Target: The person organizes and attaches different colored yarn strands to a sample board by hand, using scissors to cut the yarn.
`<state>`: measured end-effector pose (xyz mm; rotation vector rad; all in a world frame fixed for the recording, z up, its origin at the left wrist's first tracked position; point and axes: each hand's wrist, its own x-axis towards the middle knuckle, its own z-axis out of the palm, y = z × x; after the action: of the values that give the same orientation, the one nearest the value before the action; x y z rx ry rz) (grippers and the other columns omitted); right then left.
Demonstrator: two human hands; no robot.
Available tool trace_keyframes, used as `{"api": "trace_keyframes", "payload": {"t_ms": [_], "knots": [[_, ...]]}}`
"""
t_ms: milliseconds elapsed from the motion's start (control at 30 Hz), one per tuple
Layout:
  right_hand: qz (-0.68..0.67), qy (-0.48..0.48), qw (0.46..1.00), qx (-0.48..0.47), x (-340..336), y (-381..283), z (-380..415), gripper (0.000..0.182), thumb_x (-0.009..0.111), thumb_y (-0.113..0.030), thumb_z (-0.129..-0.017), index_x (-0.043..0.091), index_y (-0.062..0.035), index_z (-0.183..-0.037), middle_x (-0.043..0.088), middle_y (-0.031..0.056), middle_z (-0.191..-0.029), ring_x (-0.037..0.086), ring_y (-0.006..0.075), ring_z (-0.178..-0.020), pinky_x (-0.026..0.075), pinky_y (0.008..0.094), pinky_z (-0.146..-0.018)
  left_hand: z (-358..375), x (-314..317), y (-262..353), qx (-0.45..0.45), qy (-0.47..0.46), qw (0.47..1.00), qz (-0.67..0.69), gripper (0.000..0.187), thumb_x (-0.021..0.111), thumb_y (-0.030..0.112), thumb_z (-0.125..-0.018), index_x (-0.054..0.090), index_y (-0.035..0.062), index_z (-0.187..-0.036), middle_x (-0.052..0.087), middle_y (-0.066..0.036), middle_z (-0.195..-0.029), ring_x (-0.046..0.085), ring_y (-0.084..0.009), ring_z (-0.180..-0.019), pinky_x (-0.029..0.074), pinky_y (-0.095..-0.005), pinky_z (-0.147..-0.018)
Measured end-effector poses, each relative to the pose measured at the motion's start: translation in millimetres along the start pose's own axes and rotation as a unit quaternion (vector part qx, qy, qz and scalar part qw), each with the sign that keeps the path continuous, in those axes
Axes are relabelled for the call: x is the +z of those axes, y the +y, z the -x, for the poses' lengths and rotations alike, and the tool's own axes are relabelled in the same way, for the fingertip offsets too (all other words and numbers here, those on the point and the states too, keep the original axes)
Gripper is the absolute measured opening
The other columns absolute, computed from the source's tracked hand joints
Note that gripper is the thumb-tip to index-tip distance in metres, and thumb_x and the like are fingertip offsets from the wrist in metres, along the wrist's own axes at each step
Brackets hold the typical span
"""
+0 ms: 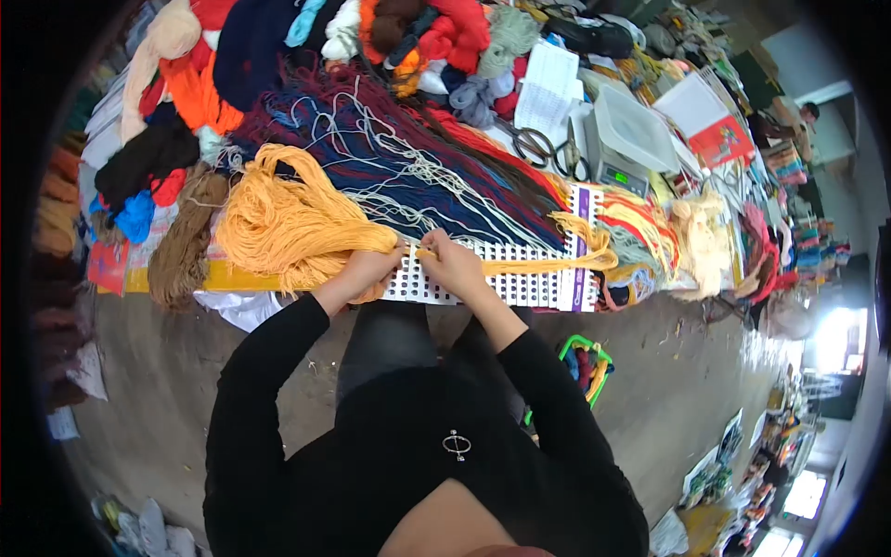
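Observation:
A thick hank of yellow-orange yarn (pixel 288 218) lies on the table to the left, its narrow end reaching my left hand (pixel 373 271). That hand is closed round the hank's end. Close beside it, my right hand (pixel 455 266) is closed in a pinch on a thin bundle of yellow yarn (pixel 538 265), which runs right over a white card with rows of holes (pixel 436 286). The bundle loops back near the card's purple-printed strip (pixel 577 278). Exactly how the strands pass between my fingertips is hidden.
Long dark blue and red yarns (pixel 371 158) with loose white strands lie behind my hands. Black-handled scissors (pixel 532 147) and a scale with a clear tub (pixel 631 130) stand back right. A brown hank (pixel 190 241) hangs over the left edge. A green basket (pixel 601 357) is below.

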<state>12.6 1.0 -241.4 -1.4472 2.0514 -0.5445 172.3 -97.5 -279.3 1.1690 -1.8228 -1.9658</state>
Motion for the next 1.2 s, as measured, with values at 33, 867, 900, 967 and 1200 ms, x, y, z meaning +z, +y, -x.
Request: {"api": "trace_keyframes", "payload": {"t_ms": [33,867,900,967,1200], "knots": [[0.007,0.007,1.000,-0.005,1,2,1,0.031,0.057,-0.035,-0.084,0.051,-0.0152,-0.107,0.066,0.0095,-0.080,0.064,0.0309,-0.075,0.048,0.0406,-0.064,1,-7,-2,0.006,0.015,1.000,0.003,0.022,0.052,0.024,-0.093,0.058,0.0072,-0.079,0.054,0.000,-0.056,0.047,-0.0079,-0.040,0.035,-0.0228,-0.039],[0.009,0.212,0.973,-0.087,33,1,15,0.020,0.053,-0.024,-0.090,0.055,-0.0132,-0.106,0.062,0.0142,-0.066,0.062,0.0327,-0.061,0.047,0.0425,-0.055,49,-64,79,-0.066,-0.128,0.881,0.452,0.037,0.050,0.017,-0.095,0.042,0.0036,-0.128,0.057,-0.004,-0.077,0.035,0.0005,-0.046,0.029,-0.0114,-0.041],[-0.010,0.218,0.972,-0.090,31,3,17,0.020,0.053,-0.022,-0.089,0.055,-0.0129,-0.107,0.062,0.0144,-0.067,0.062,0.0328,-0.062,0.047,0.0421,-0.056,42,-56,74,-0.068,-0.182,0.891,0.411,0.041,0.050,0.014,-0.095,0.039,0.0072,-0.133,0.057,-0.004,-0.076,0.036,0.0000,-0.046,0.030,-0.0119,-0.041],[-0.087,0.251,0.958,-0.105,35,8,16,0.019,0.054,-0.016,-0.089,0.055,-0.0114,-0.107,0.064,0.0146,-0.078,0.063,0.0340,-0.068,0.048,0.0412,-0.060,17,-43,33,-0.196,-0.221,0.889,0.350,0.051,0.050,0.006,-0.091,0.036,0.0181,-0.139,0.056,-0.003,-0.075,0.040,-0.0015,-0.046,0.031,-0.0130,-0.041],[0.052,0.197,0.971,-0.122,29,0,15,0.021,0.058,-0.018,-0.084,0.056,-0.0101,-0.103,0.058,0.0102,-0.094,0.060,0.0335,-0.073,0.047,0.0421,-0.063,8,-9,33,-0.075,-0.131,0.988,0.035,0.011,0.054,0.022,-0.092,0.059,0.0133,-0.087,0.060,-0.001,-0.071,0.047,-0.0033,-0.049,0.035,-0.0203,-0.044]]}}
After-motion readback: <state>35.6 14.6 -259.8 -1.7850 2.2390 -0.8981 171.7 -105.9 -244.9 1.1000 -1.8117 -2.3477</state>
